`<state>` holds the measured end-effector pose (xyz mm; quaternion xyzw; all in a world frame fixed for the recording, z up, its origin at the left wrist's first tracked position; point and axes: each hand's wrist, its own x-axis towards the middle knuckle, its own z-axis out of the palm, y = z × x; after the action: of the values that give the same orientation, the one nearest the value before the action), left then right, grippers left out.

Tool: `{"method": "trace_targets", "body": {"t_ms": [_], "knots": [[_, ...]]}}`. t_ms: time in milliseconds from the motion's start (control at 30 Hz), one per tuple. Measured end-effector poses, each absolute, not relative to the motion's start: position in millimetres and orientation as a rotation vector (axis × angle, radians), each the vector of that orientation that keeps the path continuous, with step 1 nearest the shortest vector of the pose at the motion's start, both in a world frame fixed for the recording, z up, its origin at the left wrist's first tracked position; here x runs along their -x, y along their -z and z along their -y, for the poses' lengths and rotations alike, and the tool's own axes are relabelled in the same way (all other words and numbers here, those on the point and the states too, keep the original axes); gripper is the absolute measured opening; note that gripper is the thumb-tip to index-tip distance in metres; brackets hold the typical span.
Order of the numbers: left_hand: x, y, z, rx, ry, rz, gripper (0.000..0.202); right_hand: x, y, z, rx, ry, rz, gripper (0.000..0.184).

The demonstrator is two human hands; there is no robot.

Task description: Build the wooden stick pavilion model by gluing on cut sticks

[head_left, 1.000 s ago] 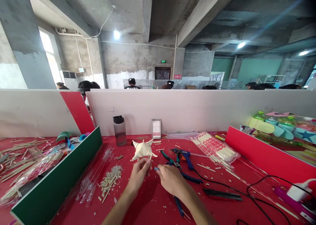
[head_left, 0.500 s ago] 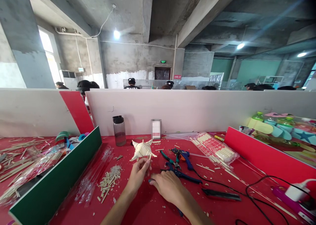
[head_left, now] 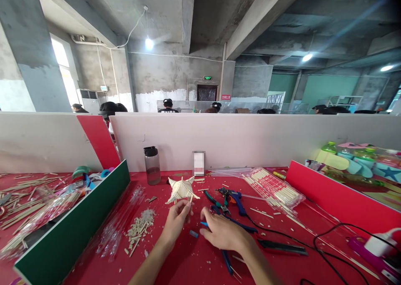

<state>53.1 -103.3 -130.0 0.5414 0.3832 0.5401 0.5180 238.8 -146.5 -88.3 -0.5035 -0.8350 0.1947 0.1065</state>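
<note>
My left hand [head_left: 177,223] is closed, pinching a small model [head_left: 181,190] of pale wooden sticks by one of its legs. The model has a ridged, roof-like top with pointed, flared corners and is held just above the red table. To its right, my right hand [head_left: 221,230] is curled palm down, with a bright blue tip [head_left: 204,224] showing between its fingers; the rest of that thing is hidden. A short blue cylinder [head_left: 193,234] lies on the table between my hands. Dark-blue-handled cutters [head_left: 228,263] lie partly under my right hand.
Green-handled pliers [head_left: 213,199], a blue glue gun [head_left: 235,199] and a black utility knife [head_left: 282,247] lie to the right. Bundled sticks [head_left: 272,187] sit behind them. Left are stick offcuts [head_left: 140,226], a water bottle [head_left: 152,168] and a green divider [head_left: 75,218]. A black cable [head_left: 316,239] loops at right.
My right hand has moved right and lifted slightly, away from my left hand. The short blue cylinder is now uncovered on the table. The left hand and model stay in place.
</note>
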Motion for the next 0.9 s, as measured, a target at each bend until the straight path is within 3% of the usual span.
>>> {"method": "trace_targets", "body": {"t_ms": [167, 267, 367, 500, 633, 900], "knots": [[-53, 128, 105, -1.310, -1.295, -0.908, 0.052, -264, 82, 138, 1.205, -0.928, 2.372, 0.027], [-53, 128, 105, -1.310, -1.289, -0.906, 0.052, -268, 81, 135, 0.983, -1.243, 2.244, 0.005], [-53, 129, 104, -1.313, -1.294, -0.896, 0.052, -264, 81, 132, 0.808, -1.412, 2.014, 0.017], [-54, 129, 104, -1.316, -1.301, -0.879, 0.049, -258, 83, 127, 0.652, -1.423, 1.716, 0.029], [-55, 127, 106, -1.307, -1.304, -0.888, 0.050, -253, 86, 124, 0.506, -1.409, 1.458, 0.029], [-55, 125, 107, -1.314, -1.310, -0.902, 0.051, -234, 92, 121, 0.727, -1.061, 1.503, 0.036]]}}
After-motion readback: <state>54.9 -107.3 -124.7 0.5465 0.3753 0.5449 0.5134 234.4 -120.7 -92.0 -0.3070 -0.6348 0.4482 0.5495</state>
